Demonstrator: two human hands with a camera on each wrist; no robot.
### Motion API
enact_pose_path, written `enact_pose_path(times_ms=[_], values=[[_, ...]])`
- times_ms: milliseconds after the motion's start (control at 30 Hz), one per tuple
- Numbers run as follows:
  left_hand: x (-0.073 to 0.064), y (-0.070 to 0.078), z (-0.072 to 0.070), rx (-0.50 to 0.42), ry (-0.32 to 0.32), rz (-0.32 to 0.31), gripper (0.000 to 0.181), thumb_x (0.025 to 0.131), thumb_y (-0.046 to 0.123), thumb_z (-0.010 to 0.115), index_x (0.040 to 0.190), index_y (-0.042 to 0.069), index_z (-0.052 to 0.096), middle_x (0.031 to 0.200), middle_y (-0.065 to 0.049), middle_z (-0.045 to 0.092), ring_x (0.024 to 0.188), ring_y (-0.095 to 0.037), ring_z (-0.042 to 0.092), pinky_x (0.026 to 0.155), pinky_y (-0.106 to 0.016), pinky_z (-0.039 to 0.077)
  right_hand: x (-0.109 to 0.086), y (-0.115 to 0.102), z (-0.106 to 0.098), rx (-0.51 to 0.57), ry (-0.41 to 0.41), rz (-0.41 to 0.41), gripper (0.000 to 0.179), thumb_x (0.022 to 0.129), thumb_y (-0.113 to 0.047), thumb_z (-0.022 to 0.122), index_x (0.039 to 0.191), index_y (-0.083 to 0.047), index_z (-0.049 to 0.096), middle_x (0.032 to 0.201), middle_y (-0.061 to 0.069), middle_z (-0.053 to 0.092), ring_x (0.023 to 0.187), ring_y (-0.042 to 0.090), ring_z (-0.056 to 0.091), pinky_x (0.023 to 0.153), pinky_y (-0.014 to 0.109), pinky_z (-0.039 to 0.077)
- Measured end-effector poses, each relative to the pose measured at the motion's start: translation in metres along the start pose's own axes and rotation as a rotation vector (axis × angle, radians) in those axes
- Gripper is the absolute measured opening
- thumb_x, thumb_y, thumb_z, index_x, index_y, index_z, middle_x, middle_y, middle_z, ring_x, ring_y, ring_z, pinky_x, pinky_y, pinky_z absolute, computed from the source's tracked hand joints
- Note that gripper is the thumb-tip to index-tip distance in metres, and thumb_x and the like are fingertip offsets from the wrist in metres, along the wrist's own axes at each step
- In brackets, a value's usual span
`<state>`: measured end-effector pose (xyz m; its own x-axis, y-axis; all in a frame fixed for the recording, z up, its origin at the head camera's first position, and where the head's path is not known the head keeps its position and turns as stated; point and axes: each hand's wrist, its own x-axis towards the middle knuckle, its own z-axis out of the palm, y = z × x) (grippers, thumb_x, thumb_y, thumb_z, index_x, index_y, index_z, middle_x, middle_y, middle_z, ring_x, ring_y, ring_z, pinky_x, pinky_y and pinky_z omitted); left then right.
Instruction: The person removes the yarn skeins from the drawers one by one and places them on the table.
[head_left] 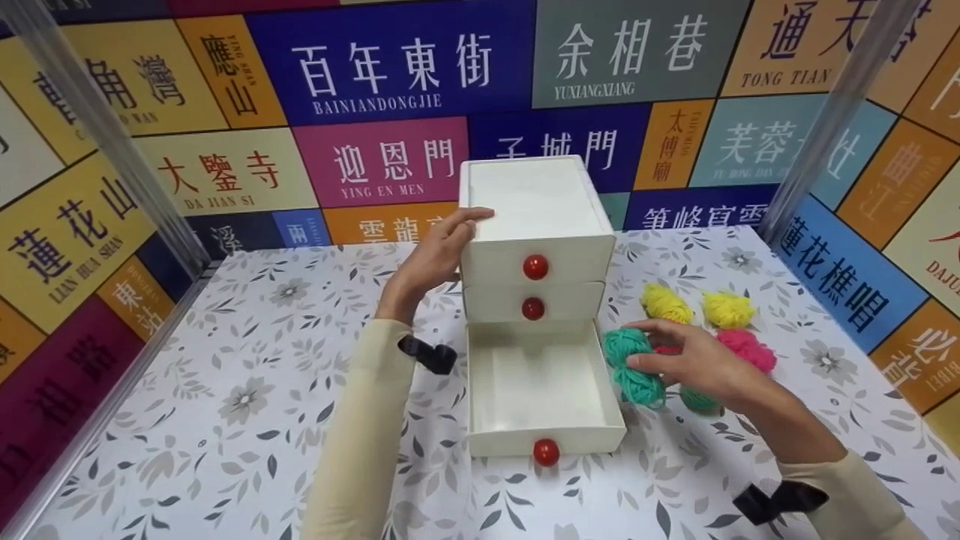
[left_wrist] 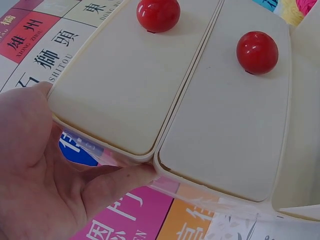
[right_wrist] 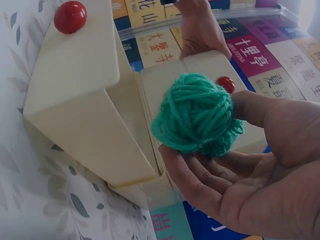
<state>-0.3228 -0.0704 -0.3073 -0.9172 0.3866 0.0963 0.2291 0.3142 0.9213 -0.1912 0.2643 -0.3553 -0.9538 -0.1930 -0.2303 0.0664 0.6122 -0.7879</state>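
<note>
A white drawer cabinet with red round knobs stands on the table; its bottom drawer is pulled out, and its inside shows bare. At the cabinet's upper left corner, my left hand holds on, fingers over the top and thumb along the side by the seam between the upper two drawers. My right hand grips a ball of green yarn between thumb and fingers, just right of the open drawer's side wall. The two upper drawers are closed.
Right of the cabinet lie two yellow yarn balls, a pink yarn ball and another green yarn ball, partly hidden by my right hand. A floral cloth covers the table. Printed panels and clear posts stand behind.
</note>
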Motion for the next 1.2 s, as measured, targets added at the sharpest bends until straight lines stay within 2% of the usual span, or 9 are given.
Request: enact_pose_path(times_ms=[200, 433, 633, 767, 867, 967, 1100, 1200], values=[[-0.001, -0.001, -0.001, -0.015, -0.005, -0.004, 0.040, 0.110, 0.030, 0.034, 0.147, 0.024, 0.048, 0.154, -0.012, 0.042, 0.122, -0.034, 0.059, 0.098, -0.060, 0.054, -0.007, 0.016, -0.015, -0.019, 0.051, 0.053, 0.078, 0.091, -0.050, 0.069, 0.153, -0.014, 0.039, 0.150, 0.029, 0.040, 0.125, 0.038, 0.053, 0.095, 0.038, 0.057], [0.000, -0.002, -0.001, -0.002, 0.003, 0.002, 0.040, 0.109, 0.030, 0.034, 0.146, 0.025, 0.049, 0.153, -0.012, 0.044, 0.121, -0.033, 0.060, 0.098, -0.059, 0.055, -0.016, 0.041, -0.035, 0.024, 0.037, 0.062, 0.078, 0.097, -0.042, 0.064, 0.155, -0.003, 0.031, 0.148, 0.032, 0.041, 0.112, 0.021, 0.057, 0.086, 0.027, 0.056], [0.000, -0.001, -0.001, 0.000, 0.004, 0.012, 0.040, 0.109, 0.030, 0.034, 0.146, 0.025, 0.049, 0.154, -0.011, 0.043, 0.122, -0.033, 0.059, 0.098, -0.059, 0.054, -0.023, 0.067, -0.054, 0.043, 0.019, 0.112, 0.078, 0.099, -0.046, 0.060, 0.157, -0.007, 0.026, 0.152, 0.030, 0.037, 0.122, 0.023, 0.053, 0.089, 0.028, 0.057], [-0.001, -0.002, 0.000, -0.009, 0.004, -0.007, 0.040, 0.110, 0.031, 0.034, 0.146, 0.026, 0.049, 0.154, -0.010, 0.042, 0.123, -0.032, 0.059, 0.099, -0.059, 0.054, -0.027, 0.080, -0.061, 0.049, 0.019, 0.135, 0.079, 0.099, -0.048, 0.058, 0.158, -0.009, 0.024, 0.156, 0.030, 0.033, 0.123, 0.021, 0.054, 0.091, 0.031, 0.057], [-0.001, -0.002, 0.000, -0.019, 0.003, -0.020, 0.040, 0.109, 0.031, 0.033, 0.145, 0.027, 0.050, 0.156, -0.009, 0.041, 0.124, -0.032, 0.059, 0.100, -0.058, 0.054, -0.031, 0.090, -0.067, 0.020, 0.029, 0.169, 0.082, 0.099, -0.051, 0.057, 0.158, -0.005, 0.022, 0.158, 0.031, 0.029, 0.124, 0.025, 0.054, 0.093, 0.034, 0.057], [0.000, -0.002, 0.001, -0.020, 0.004, -0.023, 0.040, 0.109, 0.031, 0.033, 0.145, 0.028, 0.050, 0.157, -0.008, 0.040, 0.126, -0.032, 0.058, 0.101, -0.059, 0.053, -0.035, 0.100, -0.074, -0.011, 0.041, 0.206, 0.086, 0.099, -0.053, 0.055, 0.157, 0.001, 0.021, 0.158, 0.033, 0.026, 0.127, 0.036, 0.052, 0.098, 0.041, 0.056], [0.001, -0.002, 0.001, -0.011, 0.009, -0.028, 0.039, 0.109, 0.032, 0.033, 0.145, 0.029, 0.050, 0.157, -0.007, 0.041, 0.126, -0.032, 0.057, 0.101, -0.058, 0.053, -0.040, 0.114, -0.083, -0.033, 0.066, 0.251, 0.089, 0.098, -0.057, 0.054, 0.156, 0.002, 0.022, 0.157, 0.035, 0.023, 0.130, 0.049, 0.044, 0.099, 0.050, 0.055], [0.001, 0.000, 0.001, -0.010, 0.009, -0.033, 0.040, 0.109, 0.032, 0.033, 0.145, 0.030, 0.050, 0.156, -0.007, 0.041, 0.126, -0.032, 0.058, 0.101, -0.057, 0.053, -0.043, 0.123, -0.089, -0.050, 0.096, 0.289, 0.091, 0.095, -0.059, 0.056, 0.155, 0.001, 0.024, 0.157, 0.037, 0.022, 0.128, 0.052, 0.040, 0.097, 0.051, 0.055]])
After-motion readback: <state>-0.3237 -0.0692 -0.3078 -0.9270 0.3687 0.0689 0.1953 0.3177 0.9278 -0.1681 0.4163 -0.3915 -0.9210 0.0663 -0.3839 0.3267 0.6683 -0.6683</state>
